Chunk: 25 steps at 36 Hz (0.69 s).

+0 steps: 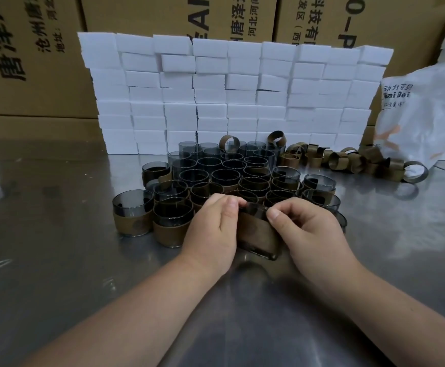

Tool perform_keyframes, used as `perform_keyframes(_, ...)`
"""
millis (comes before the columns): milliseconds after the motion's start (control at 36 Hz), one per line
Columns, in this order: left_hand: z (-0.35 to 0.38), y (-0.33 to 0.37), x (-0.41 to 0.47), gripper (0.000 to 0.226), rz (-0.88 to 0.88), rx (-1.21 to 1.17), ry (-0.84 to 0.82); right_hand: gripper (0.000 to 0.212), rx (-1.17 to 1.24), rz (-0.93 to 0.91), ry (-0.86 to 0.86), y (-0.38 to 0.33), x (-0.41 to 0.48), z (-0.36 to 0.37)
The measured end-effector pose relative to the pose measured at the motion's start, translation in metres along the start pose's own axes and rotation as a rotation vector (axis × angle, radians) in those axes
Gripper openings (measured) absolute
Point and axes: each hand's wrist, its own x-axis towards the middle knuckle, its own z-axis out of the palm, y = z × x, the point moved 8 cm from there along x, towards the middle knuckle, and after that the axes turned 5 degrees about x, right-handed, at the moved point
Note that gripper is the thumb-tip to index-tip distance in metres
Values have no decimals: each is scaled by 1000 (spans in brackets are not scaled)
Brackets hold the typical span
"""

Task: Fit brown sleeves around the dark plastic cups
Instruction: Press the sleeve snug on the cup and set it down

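A dark translucent cup wrapped in a brown sleeve (258,235) is held just above the steel table, tilted with its mouth away from me. My left hand (212,226) grips its left side, thumb on the rim. My right hand (308,229) grips its right side, thumb tip at the sleeve's top edge. Behind them stand several dark cups (224,178), some in sleeves (132,221), some bare at the back (187,149). A heap of loose brown sleeves (348,158) lies to the right.
A wall of white foam blocks (232,96) stands behind the cups, with cardboard boxes (30,62) behind it. A white plastic bag (425,120) lies at the right. The steel table (57,260) stretches to the left and in front.
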Motion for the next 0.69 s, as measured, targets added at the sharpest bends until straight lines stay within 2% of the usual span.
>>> perform_keyframes(139,5,8,-2,34,54,-14,-64,24,-72,-10,15,2,1,0)
perform_keyframes(250,11,17,-5,41,135,-31,-127,29,-60,-9,-10,4,1,5)
perform_keyframes(306,13,18,-7,41,136,-57,-165,33,-43,-11,-40,4,1,8)
perform_keyframes(417,14,23,-10,55,176,-74,-204,35,-30,-84,-135,-1,-3,17)
perform_keyframes(472,16,24,-11,59,185,-74,-224,40,-75,-118,-126,-3,-4,18)
perform_keyframes(583,18,28,-12,60,195,-74,-239,37,-119,-184,-100,-9,-5,18)
perform_keyframes(694,18,29,-12,56,207,-68,-237,43,-82,-125,-81,0,-4,16)
